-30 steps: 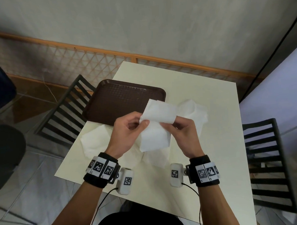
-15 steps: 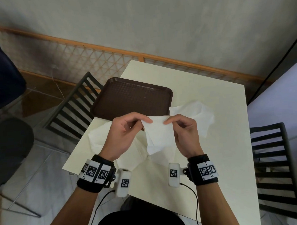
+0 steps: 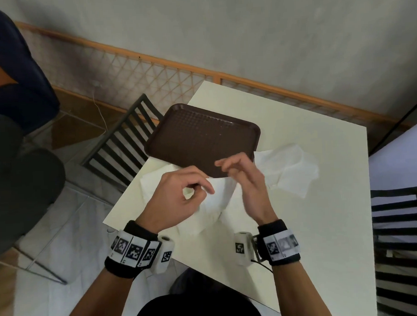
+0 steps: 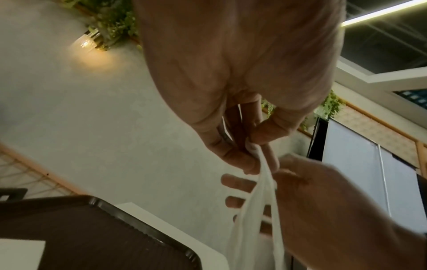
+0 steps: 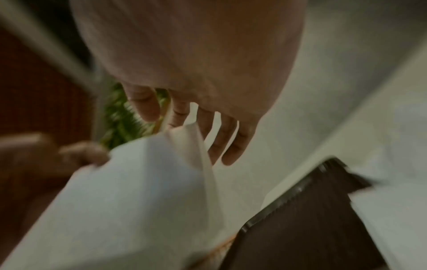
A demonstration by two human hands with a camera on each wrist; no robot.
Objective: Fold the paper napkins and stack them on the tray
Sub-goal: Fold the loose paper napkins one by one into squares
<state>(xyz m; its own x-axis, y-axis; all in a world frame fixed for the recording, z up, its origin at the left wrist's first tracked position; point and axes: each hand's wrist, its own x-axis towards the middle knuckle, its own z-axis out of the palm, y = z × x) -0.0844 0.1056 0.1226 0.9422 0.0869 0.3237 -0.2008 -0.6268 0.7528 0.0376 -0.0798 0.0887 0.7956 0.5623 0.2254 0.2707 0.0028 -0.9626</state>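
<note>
Left hand (image 3: 180,195) pinching one napkin (image 3: 218,193), right hand (image 3: 245,180) loose-fingered (blurred), two more napkins (image 3: 289,171) lying flat, one tray (image 3: 202,143)

No legible text, brand, number or sign on any surface; the only markings are black-and-white square code patterns on the left wristband (image 3: 132,252), the right wristband (image 3: 280,245) and the two white camera housings (image 3: 166,255) beside them, none readable as characters
</note>
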